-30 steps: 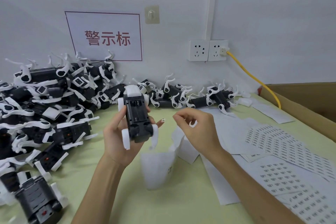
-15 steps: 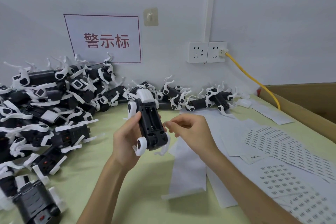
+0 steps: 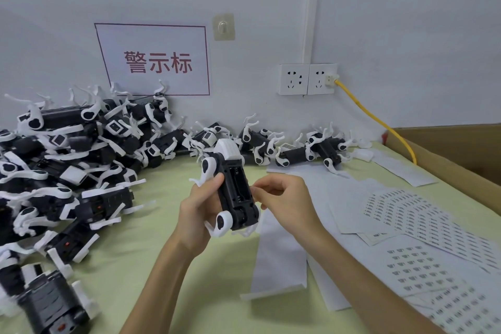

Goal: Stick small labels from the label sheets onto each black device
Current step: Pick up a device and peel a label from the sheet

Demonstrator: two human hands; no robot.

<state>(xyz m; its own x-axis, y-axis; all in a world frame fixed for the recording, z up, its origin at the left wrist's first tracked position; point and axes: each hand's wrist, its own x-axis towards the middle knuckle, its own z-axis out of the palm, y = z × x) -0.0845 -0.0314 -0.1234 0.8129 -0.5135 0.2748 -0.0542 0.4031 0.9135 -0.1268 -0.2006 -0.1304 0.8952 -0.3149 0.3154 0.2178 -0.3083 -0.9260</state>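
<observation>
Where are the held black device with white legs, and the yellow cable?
held black device with white legs [image 3: 234, 192], head view, on its black body.
yellow cable [image 3: 378, 119], head view, midway along its run against the wall.

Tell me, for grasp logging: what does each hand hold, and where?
Left hand grips the black device by its body. Right hand pinches at its side; label unseen.

Too small to tell whether anything is pinched between the fingertips of the right hand, curled right beside the black device. Hidden under the left hand: that device's left flank. Cut off along the table's left edge: heap of devices, plus a blurred device at the near left corner. Cropped toward the right and near edges: label sheets, print too fine to read. Lost behind the cardboard box, itself cropped at right: lower end of the yellow cable.
</observation>
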